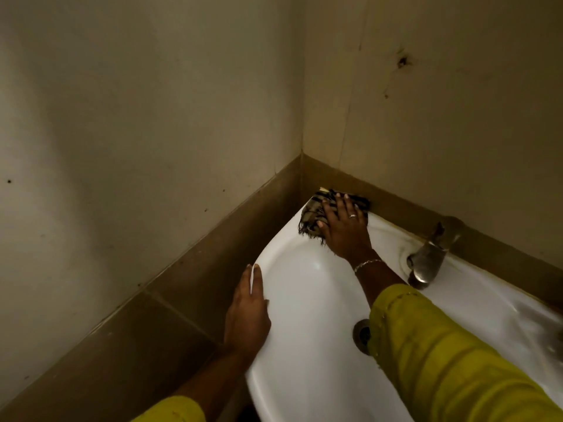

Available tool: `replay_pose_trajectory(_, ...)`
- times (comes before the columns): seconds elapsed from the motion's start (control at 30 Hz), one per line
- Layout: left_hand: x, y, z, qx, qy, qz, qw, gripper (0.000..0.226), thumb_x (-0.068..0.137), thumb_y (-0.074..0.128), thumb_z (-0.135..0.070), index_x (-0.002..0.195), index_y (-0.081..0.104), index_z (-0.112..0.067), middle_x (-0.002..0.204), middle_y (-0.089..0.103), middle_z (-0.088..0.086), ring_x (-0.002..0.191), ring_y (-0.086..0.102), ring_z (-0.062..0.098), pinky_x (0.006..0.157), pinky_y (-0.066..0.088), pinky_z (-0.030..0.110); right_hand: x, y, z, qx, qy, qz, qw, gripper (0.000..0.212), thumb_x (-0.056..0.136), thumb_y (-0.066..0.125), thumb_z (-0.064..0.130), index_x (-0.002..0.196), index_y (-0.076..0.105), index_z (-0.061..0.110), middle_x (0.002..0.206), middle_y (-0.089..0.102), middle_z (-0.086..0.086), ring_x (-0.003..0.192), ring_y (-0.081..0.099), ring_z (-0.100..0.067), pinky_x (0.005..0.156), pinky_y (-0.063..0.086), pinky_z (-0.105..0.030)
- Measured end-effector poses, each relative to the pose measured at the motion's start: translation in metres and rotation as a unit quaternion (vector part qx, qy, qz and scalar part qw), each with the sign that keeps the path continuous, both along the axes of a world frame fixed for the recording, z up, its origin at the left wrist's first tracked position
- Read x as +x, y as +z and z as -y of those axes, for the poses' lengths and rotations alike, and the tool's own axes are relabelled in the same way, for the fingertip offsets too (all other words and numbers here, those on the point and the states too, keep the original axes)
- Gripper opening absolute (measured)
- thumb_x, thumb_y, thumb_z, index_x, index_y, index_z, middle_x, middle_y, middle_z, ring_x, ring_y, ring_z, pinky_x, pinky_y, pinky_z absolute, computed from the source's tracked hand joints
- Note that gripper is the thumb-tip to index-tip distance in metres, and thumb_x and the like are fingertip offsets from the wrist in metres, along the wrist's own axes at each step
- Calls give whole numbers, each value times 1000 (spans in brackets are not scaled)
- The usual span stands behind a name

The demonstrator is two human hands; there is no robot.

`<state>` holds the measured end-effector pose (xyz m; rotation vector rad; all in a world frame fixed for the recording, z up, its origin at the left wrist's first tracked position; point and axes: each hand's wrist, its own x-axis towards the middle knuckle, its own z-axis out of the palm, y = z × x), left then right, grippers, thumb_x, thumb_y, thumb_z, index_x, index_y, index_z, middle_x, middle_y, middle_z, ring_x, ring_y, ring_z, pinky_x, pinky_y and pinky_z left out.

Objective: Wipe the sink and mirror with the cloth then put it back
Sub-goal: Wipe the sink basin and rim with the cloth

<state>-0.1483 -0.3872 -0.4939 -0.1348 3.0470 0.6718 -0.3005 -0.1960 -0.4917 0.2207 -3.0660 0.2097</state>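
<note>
At the left, the left hand (246, 312) lies along the near-left rim of the white sink (304, 300). Its fingers are straight and its grip is released: it rests on the edge and holds nothing. Farther in, and to the right of it, the striped cloth (313, 213) sits on the sink's far-left corner, tucked against the meeting of the two walls. The right hand (344, 231) presses down on it with flat, spread fingers, so it is not clenched round the fabric. The right hand is therefore the one on the cloth, and the left is well apart from it.

From that corner the sink's back ledge runs right toward the metal tap (426, 261), while the bowl opens nearer, down to the drain (361, 332) beside the yellow sleeve (441, 360). The next stroke likely goes right along the ledge or near into the bowl. The mirror is not in view.
</note>
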Motion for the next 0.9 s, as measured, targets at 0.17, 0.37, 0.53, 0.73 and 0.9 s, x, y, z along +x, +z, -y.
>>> replay_pose_trajectory(0.17,-2,-4,2,12,1,-6,1000,67,95,42,-17,147,-1,-15,157,2,6,143,11,21,110,24,27,-14,9,26,-39,26,28,998,82,78,2,57,141,36,16,151,25,-20,140,19,-36,112,12,-49)
replay_pose_trajectory(0.37,-3,-9,4,34,12,-10,999,69,95,43,-17,146,-2,-14,157,7,7,143,14,22,110,27,30,8,1,70,-65,95,9,993,72,79,10,53,126,55,21,145,39,-16,137,28,-37,111,15,-52)
replay_pose_trajectory(0.53,-1,-5,3,107,56,-18,993,87,91,53,-17,138,-20,-18,154,20,9,136,33,23,101,39,31,55,-19,104,-94,116,-18,989,47,86,31,46,113,63,25,137,50,-15,131,38,-40,105,26,-56)
replay_pose_trajectory(0.73,-2,-5,3,70,49,-12,996,77,93,49,-19,145,-8,-12,156,12,8,139,28,23,103,36,29,52,-16,97,-107,94,-11,990,62,90,17,56,124,56,23,142,45,-14,133,35,-38,108,24,-53)
replay_pose_trajectory(0.9,-1,-7,3,49,37,2,998,70,94,46,-19,146,0,-10,155,14,10,139,25,25,108,29,30,37,-7,62,-83,-38,-2,996,60,88,27,46,141,35,19,153,20,-16,141,13,-38,112,9,-53)
